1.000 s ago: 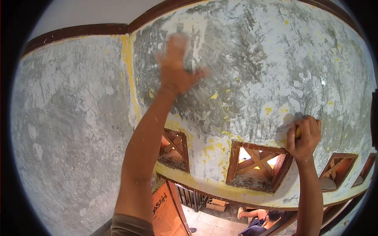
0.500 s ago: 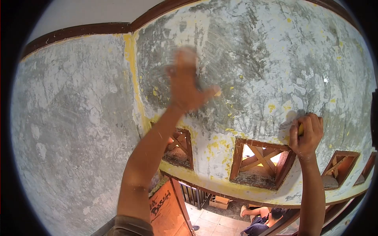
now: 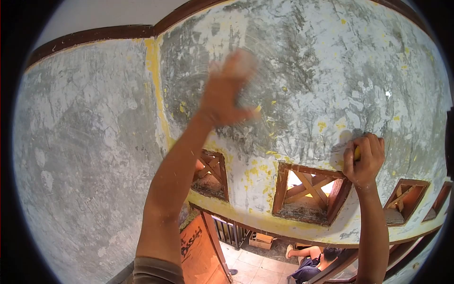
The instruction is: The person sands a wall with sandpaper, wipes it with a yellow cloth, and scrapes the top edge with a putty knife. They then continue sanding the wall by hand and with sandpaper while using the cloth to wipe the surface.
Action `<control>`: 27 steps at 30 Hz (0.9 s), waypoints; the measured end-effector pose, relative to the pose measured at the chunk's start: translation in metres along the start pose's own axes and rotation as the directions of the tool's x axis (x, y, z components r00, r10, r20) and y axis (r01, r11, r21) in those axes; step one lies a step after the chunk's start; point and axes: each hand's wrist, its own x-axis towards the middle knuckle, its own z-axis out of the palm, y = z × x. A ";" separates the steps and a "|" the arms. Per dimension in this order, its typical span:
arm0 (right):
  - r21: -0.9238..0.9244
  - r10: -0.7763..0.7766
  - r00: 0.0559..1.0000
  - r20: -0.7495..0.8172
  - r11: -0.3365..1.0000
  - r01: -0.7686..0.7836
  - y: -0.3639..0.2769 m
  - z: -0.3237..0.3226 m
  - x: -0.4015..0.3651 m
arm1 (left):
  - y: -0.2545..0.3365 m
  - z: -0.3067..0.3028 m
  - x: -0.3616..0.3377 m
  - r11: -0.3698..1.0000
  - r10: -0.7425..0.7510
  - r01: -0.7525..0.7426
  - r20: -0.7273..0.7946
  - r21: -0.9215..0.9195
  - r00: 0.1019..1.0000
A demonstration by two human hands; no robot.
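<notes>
My left hand (image 3: 226, 92) is against the upper part of a patchy grey and white wall (image 3: 326, 61). Motion smears its fingers, though its thumb sticks out to the right. Whether anything lies under that palm is hidden. Lower on the right, my right hand (image 3: 367, 158) is closed around a small yellow thing (image 3: 357, 152), mostly covered by the fingers. This hand rests on the wall just above the right corner of a square wooden-framed opening (image 3: 309, 220) with crossed slats.
More framed openings pierce the wall, one at left (image 3: 209, 176) and another at right (image 3: 405, 201). Below are an orange-brown door panel (image 3: 201, 248) with dark lettering, a railing (image 3: 230, 233) and a cardboard box (image 3: 261, 242). A person (image 3: 314, 262) sits on the tiled floor.
My left hand has swung slightly, its fingers now tilting further right. My right hand keeps its place on the wall. The whole view has shifted slightly.
</notes>
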 end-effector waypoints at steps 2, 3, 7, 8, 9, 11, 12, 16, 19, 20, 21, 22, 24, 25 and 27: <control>0.005 -0.006 1.000 0.004 1.000 0.006 0.000 -0.002 -0.001 | -0.066 0.027 -0.005 0.804 -0.573 0.480 -0.242 -0.351 0.783; 0.005 -0.002 1.000 0.003 1.000 0.002 0.000 -0.001 -0.001 | -0.066 0.034 -0.005 0.806 -0.569 0.477 -0.241 -0.350 0.786; 0.007 0.006 1.000 0.010 1.000 -0.006 0.000 -0.001 -0.001 | -0.016 0.032 -0.020 0.793 -0.535 0.603 -0.376 0.085 0.757; 0.001 0.003 1.000 0.001 1.000 -0.003 0.001 -0.001 0.001 | -0.003 0.026 -0.030 0.972 -0.204 0.224 -0.220 0.072 0.954; 0.002 -0.003 1.000 -0.004 1.000 0.003 0.001 -0.001 0.001 | 0.002 0.024 -0.030 0.981 0.193 -0.194 -0.078 -0.006 0.978; 0.020 -0.013 1.000 0.017 1.000 0.013 -0.001 -0.001 -0.001 | -0.043 0.026 -0.030 0.979 0.201 -0.200 -0.029 0.037 0.979; 0.024 -0.014 1.000 0.012 1.000 0.014 -0.001 -0.001 0.001 | -0.070 0.042 -0.029 0.944 -0.330 0.318 -0.216 -0.090 0.919; 0.015 -0.014 1.000 0.008 1.000 0.014 -0.001 -0.001 0.000 | -0.044 0.042 -0.013 0.738 -0.654 0.663 -0.373 -0.124 0.658; 0.014 -0.033 0.999 0.021 0.999 0.033 0.000 -0.002 0.001 | 0.009 0.016 -0.015 0.979 -0.148 0.121 -0.165 -0.164 0.975; 0.011 -0.040 0.999 0.017 0.999 0.040 0.002 -0.002 0.003 | -0.001 0.016 -0.017 0.999 -0.006 0.000 -0.118 -0.050 0.993; 0.011 -0.033 0.999 0.030 0.999 0.033 0.002 -0.002 0.002 | -0.008 0.018 -0.028 0.992 0.116 -0.114 -0.039 0.049 0.993; 0.007 -0.017 0.999 0.037 1.000 0.017 0.000 -0.002 -0.001 | -0.029 0.023 -0.026 0.994 -0.108 0.103 -0.196 -0.035 0.975; -0.002 -0.010 1.000 0.029 1.000 0.010 -0.003 -0.001 0.000 | -0.045 0.038 -0.017 0.803 -0.596 0.571 -0.235 -0.171 0.768; -0.019 -0.007 1.000 0.013 1.000 0.007 -0.003 -0.001 0.000 | -0.043 0.037 -0.010 0.399 -0.914 0.863 -0.207 -0.310 0.348; -0.013 -0.009 1.000 0.018 1.000 0.010 -0.002 -0.001 -0.001 | -0.026 0.035 -0.020 0.486 -0.866 0.862 -0.216 -0.148 0.451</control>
